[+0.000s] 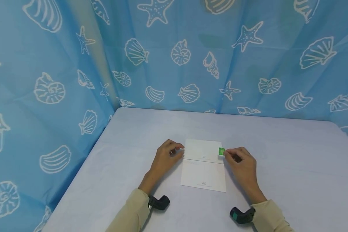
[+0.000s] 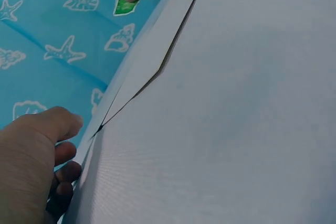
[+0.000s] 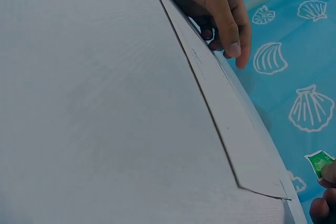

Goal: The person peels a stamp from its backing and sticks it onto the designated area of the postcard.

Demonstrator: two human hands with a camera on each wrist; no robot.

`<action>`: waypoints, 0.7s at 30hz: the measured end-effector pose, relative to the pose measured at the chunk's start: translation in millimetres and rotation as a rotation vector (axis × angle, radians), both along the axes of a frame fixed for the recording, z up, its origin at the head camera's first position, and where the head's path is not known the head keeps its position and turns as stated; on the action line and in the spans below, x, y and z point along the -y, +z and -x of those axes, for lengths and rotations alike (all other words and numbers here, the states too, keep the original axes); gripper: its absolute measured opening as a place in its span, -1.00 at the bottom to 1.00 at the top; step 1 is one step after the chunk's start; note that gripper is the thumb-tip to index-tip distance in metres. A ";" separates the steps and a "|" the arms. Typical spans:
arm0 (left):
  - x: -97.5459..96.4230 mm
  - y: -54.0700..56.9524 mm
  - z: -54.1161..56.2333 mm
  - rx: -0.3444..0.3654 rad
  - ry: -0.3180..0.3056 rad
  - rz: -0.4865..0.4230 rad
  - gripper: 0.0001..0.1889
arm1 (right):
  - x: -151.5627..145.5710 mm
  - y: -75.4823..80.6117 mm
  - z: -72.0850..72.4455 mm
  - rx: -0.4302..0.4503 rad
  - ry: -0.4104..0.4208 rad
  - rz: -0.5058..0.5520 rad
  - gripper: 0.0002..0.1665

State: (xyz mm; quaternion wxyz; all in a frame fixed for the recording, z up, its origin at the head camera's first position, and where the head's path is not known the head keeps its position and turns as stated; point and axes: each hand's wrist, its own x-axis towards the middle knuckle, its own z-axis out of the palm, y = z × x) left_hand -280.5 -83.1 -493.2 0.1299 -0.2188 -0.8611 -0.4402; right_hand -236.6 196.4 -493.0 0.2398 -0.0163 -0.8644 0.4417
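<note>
Two white paper panels, the upper panel (image 1: pixel 201 149) and the lower panel (image 1: pixel 203 174), lie one beyond the other on the table, each with a small printed mark near its lower edge. Whether they are joined along the dark line between them I cannot tell. My right hand (image 1: pixel 243 164) pinches a small green stamp (image 1: pixel 221 151) with a white border between thumb and finger, over the upper panel's right edge. My left hand (image 1: pixel 166 158) is beside that panel's left edge, its fingers loosely bent and nothing seen in them; contact with the paper is unclear.
A white cloth (image 1: pixel 293 154) covers the table. Blue curtains (image 1: pixel 162 71) with white shell and starfish prints hang behind it and along the left side. Each wrist carries a black camera, one left (image 1: pixel 159 203) and one right (image 1: pixel 242 215).
</note>
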 end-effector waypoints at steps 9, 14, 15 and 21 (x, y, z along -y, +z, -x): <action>-1.1 -1.8 3.2 0.014 -0.023 0.089 -0.82 | -1.6 1.9 2.1 0.013 0.010 0.016 -0.85; -0.2 -3.4 2.9 -0.025 -0.019 0.132 -0.81 | -1.4 2.0 4.1 0.028 0.006 0.016 -0.84; 0.2 -3.2 2.4 -0.026 -0.016 0.137 -0.81 | -1.0 2.1 5.0 0.030 0.006 0.017 -0.84; -2.3 -0.8 0.4 -0.025 -0.012 0.137 -0.83 | -2.9 1.3 11.7 0.025 0.003 0.020 -0.81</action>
